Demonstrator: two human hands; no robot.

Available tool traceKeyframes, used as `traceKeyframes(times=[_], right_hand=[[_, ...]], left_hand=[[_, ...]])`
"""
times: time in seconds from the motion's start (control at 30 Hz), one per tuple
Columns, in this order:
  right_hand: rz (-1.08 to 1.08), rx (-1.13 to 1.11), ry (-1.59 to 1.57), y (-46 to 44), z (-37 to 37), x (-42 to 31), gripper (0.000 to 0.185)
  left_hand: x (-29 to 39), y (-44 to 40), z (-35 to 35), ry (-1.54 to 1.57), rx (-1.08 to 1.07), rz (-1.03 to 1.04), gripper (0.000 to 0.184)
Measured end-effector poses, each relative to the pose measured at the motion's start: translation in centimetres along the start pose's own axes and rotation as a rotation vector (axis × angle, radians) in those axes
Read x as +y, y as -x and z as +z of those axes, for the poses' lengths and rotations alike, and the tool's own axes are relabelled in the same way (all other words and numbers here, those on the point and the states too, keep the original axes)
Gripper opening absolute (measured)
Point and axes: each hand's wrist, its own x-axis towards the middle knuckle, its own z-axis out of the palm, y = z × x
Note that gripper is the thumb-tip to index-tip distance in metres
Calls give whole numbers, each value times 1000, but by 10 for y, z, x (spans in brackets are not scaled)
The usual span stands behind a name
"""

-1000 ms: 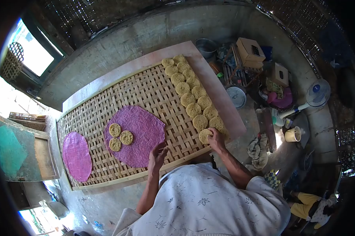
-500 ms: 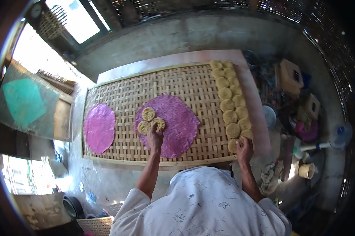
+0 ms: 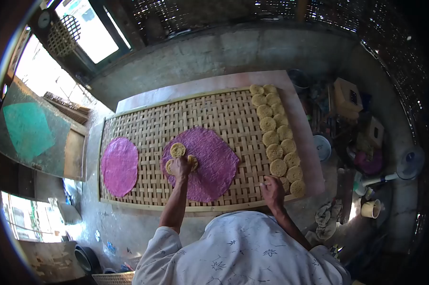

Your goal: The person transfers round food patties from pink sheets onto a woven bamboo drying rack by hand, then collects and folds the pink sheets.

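My left hand (image 3: 179, 168) reaches over the larger purple sheet (image 3: 207, 164), its fingers closed down among three round yellow cakes; the upper cake (image 3: 178, 150) shows fully and the other two are partly covered by the hand. What its fingertips grip is hidden. My right hand (image 3: 273, 191) hovers at the near right of the woven bamboo rack (image 3: 214, 109), fingers curled but apart, holding nothing visible. Beside it, two columns of round yellow cakes (image 3: 278, 167) run along the rack's right edge. A smaller purple sheet (image 3: 120, 167) lies at the left end.
The rack rests on a pale board (image 3: 300, 114). At the right are cardboard boxes (image 3: 347, 97), a metal basin (image 3: 322, 147), a fan (image 3: 409, 163) and a yellowish bucket (image 3: 371, 208). A green-painted panel (image 3: 29, 130) stands at the left.
My left hand has moved from the right of the cakes onto the group. The right hand has come away from the cake columns, toward the left. The camera view has shifted left.
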Motion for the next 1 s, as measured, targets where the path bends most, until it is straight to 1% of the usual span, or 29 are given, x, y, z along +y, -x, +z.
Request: traceKeyframes(times=[0.03,0.07,0.1,0.17,0.2,0.23,0.27,0.3,0.37,0.4,0.43,0.5,0.53,0.57,0.6,0.63,0.67,0.7,0.77,0.83,0.87,0.97,1.0], right_hand=[[39,-47,-27,-2,2,-8,30],[42,-132,-17,-4,7,-6,30],[5,-148,-98,-6,12,-10,30],[107,-284,-269,-12,38,1,32],[202,-414,-376,-20,41,-5,34],[300,-549,-482,-27,45,-11,36],[397,-673,-672,-33,55,-10,40],[564,-702,-803,-38,57,-18,41],[906,-756,-1049,-55,59,-37,44],[1016,-839,-1117,-65,62,-36,46],[992,-783,-1187,-73,65,-30,47],[945,-693,-1324,-90,74,-19,50],[966,-442,-1135,-100,76,-28,42],[888,-498,-1177,-116,68,-20,37],[743,-462,-1204,-129,91,21,40],[730,-354,-1143,-144,88,22,35],[737,-350,-1064,-161,80,25,34],[805,-360,-1027,-175,60,3,32],[717,-373,-887,-203,49,6,33],[529,-377,-845,-236,70,40,34],[436,-377,-817,-254,74,54,34],[432,-345,-696,-303,70,35,38],[396,-326,-672,-320,74,35,37]], left_hand=[[3,2,-4,-19,-40,17,33],[-11,-3,20,-10,212,118,35],[-6,2,21,61,174,78,35],[8,14,9,200,104,-7,36],[13,22,7,231,173,60,32],[27,33,-4,248,161,105,30],[46,50,-20,263,149,144,27],[64,67,-31,279,136,180,24],[92,100,-35,405,-69,286,23],[104,115,-37,509,-129,477,29],[113,125,-40,608,-182,664,36],[122,131,-48,542,-53,739,46],[119,124,-51,537,-18,631,52],[109,112,-50,524,36,497,51],[92,93,-43,511,86,365,51],[72,73,-33,497,134,239,51],[49,47,-13,555,291,191,50],[29,25,-1,613,444,153,50],[19,3,-36,183,346,-181,46],[-19,-28,-6,-81,364,-320,46],[-22,-33,-6,-73,303,-307,47],[-22,-44,-4,-47,126,-317,50],[-24,-46,-1,-41,67,-332,51]])
